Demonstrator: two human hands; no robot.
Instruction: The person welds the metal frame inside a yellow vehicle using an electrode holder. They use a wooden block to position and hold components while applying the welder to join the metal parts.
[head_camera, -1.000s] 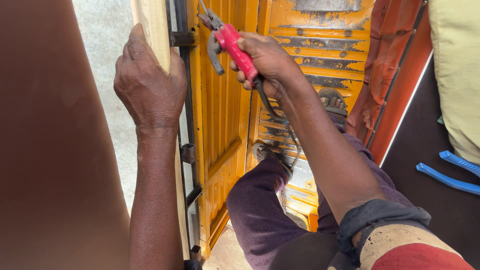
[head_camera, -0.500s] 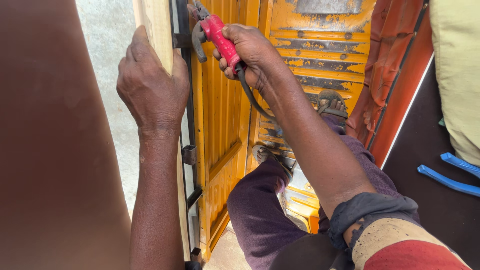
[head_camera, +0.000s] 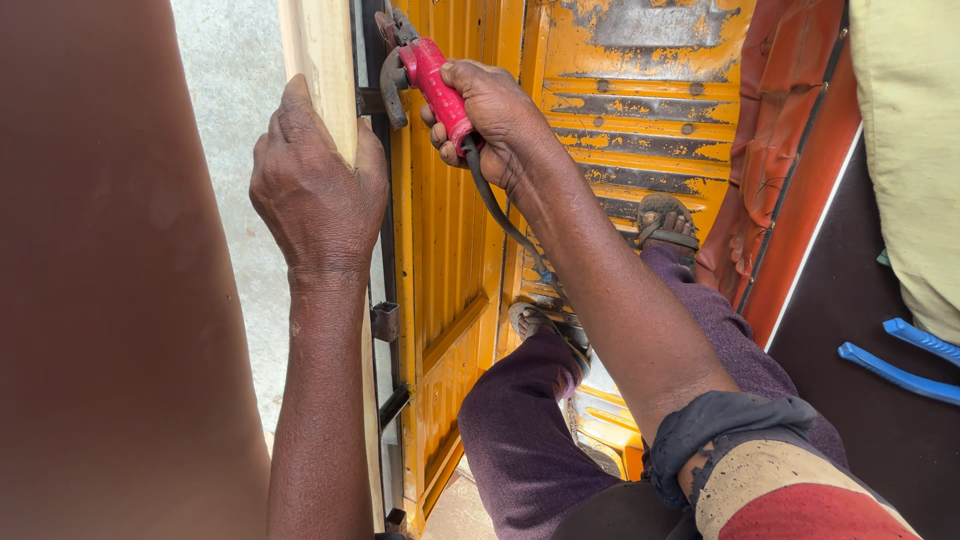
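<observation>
**Head view: red-handled holder brought to the door frame edge**

Head camera looks down on a person seated inside a worn yellow vehicle, feet in sandals on the floor. The left hand (head_camera: 318, 185) is wrapped firmly round a pale wooden strip (head_camera: 322, 60) that stands upright along the left of the opening, fingers closed on its near face and thumb behind. Just right of that strip runs a dark metal frame bar (head_camera: 385, 300) with small brackets, and beyond it the ribbed yellow door panel (head_camera: 445, 250).

The right hand (head_camera: 495, 120) is clenched on a red-handled clamp tool (head_camera: 425, 65), whose dark metal head sits at the far end against the frame bar near a bracket. A black cable (head_camera: 500, 215) trails from the handle down toward the near side, past the right forearm. Two blue strips (head_camera: 900, 360) lie well apart on the dark surface at far right.

To do this well, I judge the wood should be kept pressed steady against the bar, the tool's head kept square on the metal, and the cable kept off the legs (head_camera: 530, 440).
</observation>
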